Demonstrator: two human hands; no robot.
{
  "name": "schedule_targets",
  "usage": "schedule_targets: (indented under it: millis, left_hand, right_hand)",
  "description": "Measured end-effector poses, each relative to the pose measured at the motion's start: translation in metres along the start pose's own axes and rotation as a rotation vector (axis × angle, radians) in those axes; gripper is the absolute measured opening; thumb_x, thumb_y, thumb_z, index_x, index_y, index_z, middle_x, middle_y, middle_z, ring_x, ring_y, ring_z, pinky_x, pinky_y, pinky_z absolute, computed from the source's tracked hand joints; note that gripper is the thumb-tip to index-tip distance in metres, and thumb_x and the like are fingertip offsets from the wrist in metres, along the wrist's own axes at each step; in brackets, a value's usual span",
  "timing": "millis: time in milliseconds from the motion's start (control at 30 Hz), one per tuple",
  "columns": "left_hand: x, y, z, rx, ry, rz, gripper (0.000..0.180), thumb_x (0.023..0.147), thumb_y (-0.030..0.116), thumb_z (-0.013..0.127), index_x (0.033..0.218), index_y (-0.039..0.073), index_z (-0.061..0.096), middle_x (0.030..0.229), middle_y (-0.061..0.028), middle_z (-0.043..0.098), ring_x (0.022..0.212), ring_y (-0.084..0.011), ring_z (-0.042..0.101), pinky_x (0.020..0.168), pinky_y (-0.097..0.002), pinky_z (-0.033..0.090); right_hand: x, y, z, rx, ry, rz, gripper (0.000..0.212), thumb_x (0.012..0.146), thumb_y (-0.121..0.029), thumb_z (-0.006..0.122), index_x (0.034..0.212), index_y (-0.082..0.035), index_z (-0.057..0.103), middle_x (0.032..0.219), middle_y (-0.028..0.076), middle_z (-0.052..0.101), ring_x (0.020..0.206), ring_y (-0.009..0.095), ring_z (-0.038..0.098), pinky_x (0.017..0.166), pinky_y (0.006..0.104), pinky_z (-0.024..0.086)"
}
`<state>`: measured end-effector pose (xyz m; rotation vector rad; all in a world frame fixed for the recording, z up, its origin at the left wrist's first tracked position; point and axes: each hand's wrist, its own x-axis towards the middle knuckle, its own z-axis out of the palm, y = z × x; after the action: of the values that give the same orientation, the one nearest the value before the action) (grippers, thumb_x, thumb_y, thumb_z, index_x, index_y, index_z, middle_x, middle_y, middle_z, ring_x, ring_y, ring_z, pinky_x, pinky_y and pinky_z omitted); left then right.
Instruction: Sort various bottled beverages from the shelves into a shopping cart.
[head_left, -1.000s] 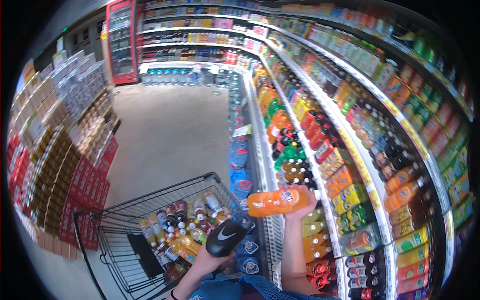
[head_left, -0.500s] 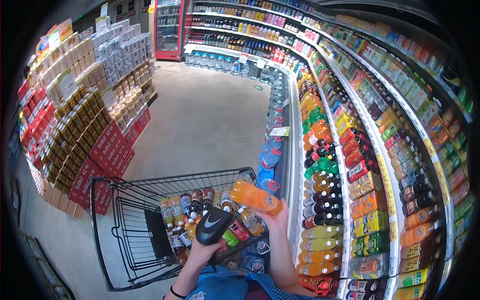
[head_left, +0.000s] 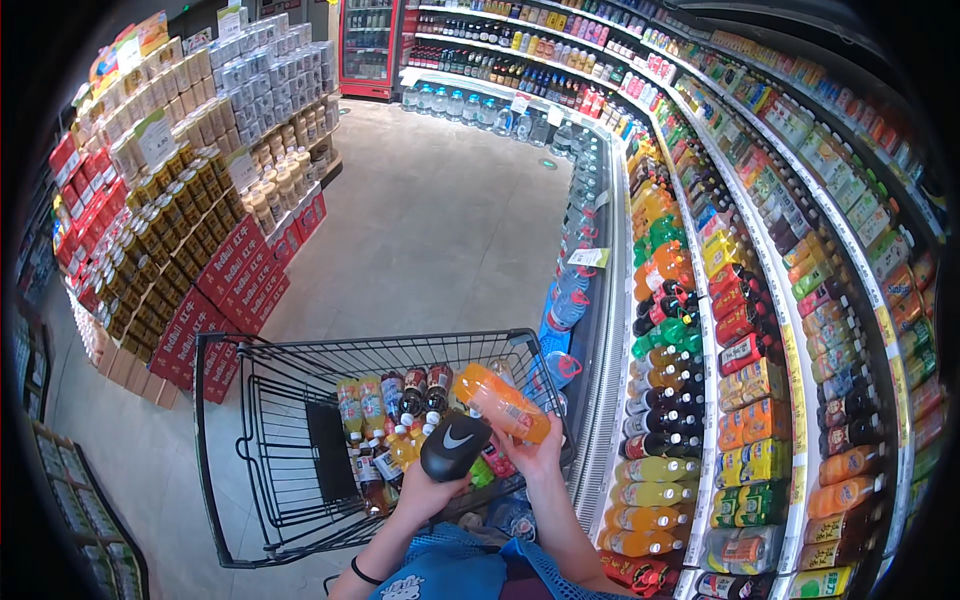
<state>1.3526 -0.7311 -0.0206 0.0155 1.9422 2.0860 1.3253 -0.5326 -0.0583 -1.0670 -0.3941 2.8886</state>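
My left hand [head_left: 428, 498] is closed around the grip of a black handheld barcode scanner [head_left: 454, 448], its rounded head tilted up. Held in my right hand [head_left: 541, 462] is a large plastic bottle of orange soda [head_left: 500, 398], lying slanted with its base end in my palm. The bottle is just beyond the scanner, and I cannot tell if they touch. Both hands are over a black wire shopping cart [head_left: 325, 440]. Inside it lie several drink bottles [head_left: 412, 398], dark, yellow and pink, partly covered by my hands.
Curved drink shelves [head_left: 712, 420] run along the right, stocked with soda bottles and packs. Large water bottles [head_left: 572, 300] line the floor at their base. Stacked cans [head_left: 175, 240] above red cartons [head_left: 225, 295] stand at the left. A red-framed cooler [head_left: 367, 50] is far off.
The orange bottle has tilted more steeply and come closer to the scanner. The surroundings have shifted a little to the right in the view.
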Motion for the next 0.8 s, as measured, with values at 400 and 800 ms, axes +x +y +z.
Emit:
schedule_targets:
  millis: [400, 800]
  left_hand:
    - [0.017, -0.002, -0.009, 0.456, -0.055, 0.106, 0.029, 0.065, 0.017, 0.071, 0.089, 0.004, 0.063, 0.074, -0.0132, 0.066, 0.073, -0.028, 0.066, 0.066, -0.0345, 0.05]
    - [0.004, -0.028, -0.053, 0.402, 0.211, -0.052, 0.032, 0.063, 0.019, 0.073, 0.09, 0.003, 0.063, 0.078, -0.0132, 0.067, 0.076, -0.0261, 0.067, 0.067, -0.0339, 0.05]
  right_hand:
    - [0.004, -0.001, -0.016, -0.132, -0.032, -0.046, 0.056, 0.089, -0.047, 0.032, 0.125, -0.006, 0.044, 0.122, 0.017, 0.047, 0.112, 0.034, 0.047, 0.094, 0.0515, 0.04]
    - [0.126, 0.023, -0.077, -0.237, 0.148, -0.198, 0.048, 0.091, -0.043, 0.046, 0.119, -0.006, 0.05, 0.112, 0.011, 0.058, 0.102, 0.025, 0.057, 0.088, 0.0403, 0.047]
